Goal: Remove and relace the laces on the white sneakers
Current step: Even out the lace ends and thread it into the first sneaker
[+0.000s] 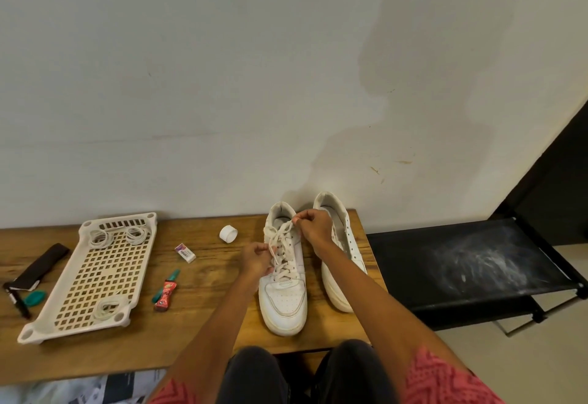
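1. A person sits at a wooden counter (203,317) set against a pale wall, both bare arms reaching forward over their knees.
2. Two white sneakers stand side by side at the right end of the counter, toes toward the person. The left sneaker (284,279) is laced up its front; the right sneaker (337,254) shows bare eyelets and appears to have no lace.
3. The left hand (256,259) is closed in a pinch on a strand of the white lace (281,244), beside the middle rows of the left sneaker.
4. The right hand (315,225) is also closed, pinching the lace end near the top eyelets at the shoe's collar.
5. Whether the lace is being drawn out or threaded in cannot be told from here.
6. To do this step well, I would judge it best to keep one hand steadying the shoe's rows while the other pulls the strand straight through its eyelet, keeping the lace flat and untwisted and working one row at a time.
7. Further left lie a white cap (228,233), a small eraser (185,253), a green-and-red tube (165,290), and a cream perforated tray (95,276) holding three coiled white cords (101,238).
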A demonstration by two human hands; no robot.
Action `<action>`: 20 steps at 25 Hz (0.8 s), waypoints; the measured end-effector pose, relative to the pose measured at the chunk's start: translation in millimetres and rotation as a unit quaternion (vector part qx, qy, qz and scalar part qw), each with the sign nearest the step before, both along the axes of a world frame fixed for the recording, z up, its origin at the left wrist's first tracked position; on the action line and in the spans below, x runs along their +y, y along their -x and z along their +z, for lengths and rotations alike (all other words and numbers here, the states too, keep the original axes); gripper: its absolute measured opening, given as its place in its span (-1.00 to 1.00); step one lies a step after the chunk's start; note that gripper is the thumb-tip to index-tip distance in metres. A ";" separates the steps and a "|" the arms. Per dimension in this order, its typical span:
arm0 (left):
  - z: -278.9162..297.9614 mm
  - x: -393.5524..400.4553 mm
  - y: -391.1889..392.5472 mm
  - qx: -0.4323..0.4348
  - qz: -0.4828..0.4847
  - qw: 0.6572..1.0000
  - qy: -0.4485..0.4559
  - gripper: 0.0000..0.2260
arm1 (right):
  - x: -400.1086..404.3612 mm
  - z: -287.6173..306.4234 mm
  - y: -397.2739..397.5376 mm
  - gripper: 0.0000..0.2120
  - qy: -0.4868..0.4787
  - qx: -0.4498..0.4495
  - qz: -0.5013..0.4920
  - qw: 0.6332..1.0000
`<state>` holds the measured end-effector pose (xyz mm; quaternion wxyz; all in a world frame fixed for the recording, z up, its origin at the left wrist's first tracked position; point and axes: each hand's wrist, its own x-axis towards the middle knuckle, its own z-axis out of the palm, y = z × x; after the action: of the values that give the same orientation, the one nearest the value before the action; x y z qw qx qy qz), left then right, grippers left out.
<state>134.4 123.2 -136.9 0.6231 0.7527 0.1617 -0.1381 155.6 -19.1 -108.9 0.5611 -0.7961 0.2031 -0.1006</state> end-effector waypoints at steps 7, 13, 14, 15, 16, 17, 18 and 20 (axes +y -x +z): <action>-2.9 10.3 -2.6 -0.006 -0.010 0.999 -0.050 -0.89 | 8.6 -6.9 -10.4 -0.91 0.052 0.041 -0.062 0.996; -0.3 15.3 17.9 -0.043 -0.037 0.990 -0.126 -0.85 | 3.7 3.8 8.3 -0.87 0.122 0.021 0.024 0.992; 2.4 19.1 23.3 -0.043 -0.045 0.988 -0.139 -0.84 | 0.0 6.9 16.1 -0.86 0.119 0.013 0.033 0.992; 4.9 22.2 29.3 -0.044 -0.048 0.987 -0.148 -0.83 | -3.1 9.3 24.9 -0.85 0.115 0.010 0.035 0.993; 7.0 24.3 35.9 -0.043 -0.049 0.985 -0.158 -0.82 | -5.5 10.3 34.2 -0.85 0.112 0.010 0.035 0.993; 10.3 26.4 43.2 -0.045 -0.051 0.983 -0.172 -0.82 | -6.8 10.1 43.9 -0.87 0.109 0.014 0.038 0.993; 13.9 28.4 50.1 -0.048 -0.053 0.980 -0.188 -0.85 | -6.7 9.7 54.6 -0.88 0.107 0.020 0.047 0.993; 22.4 30.1 63.5 -0.056 -0.065 0.973 -0.213 -0.89 | -4.9 7.3 78.7 -0.87 0.118 0.036 0.076 0.989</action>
<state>70.9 153.2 -114.5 0.4458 0.8838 0.1025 -0.0982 76.9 -24.0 -101.6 0.4616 -0.8730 0.1486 -0.0522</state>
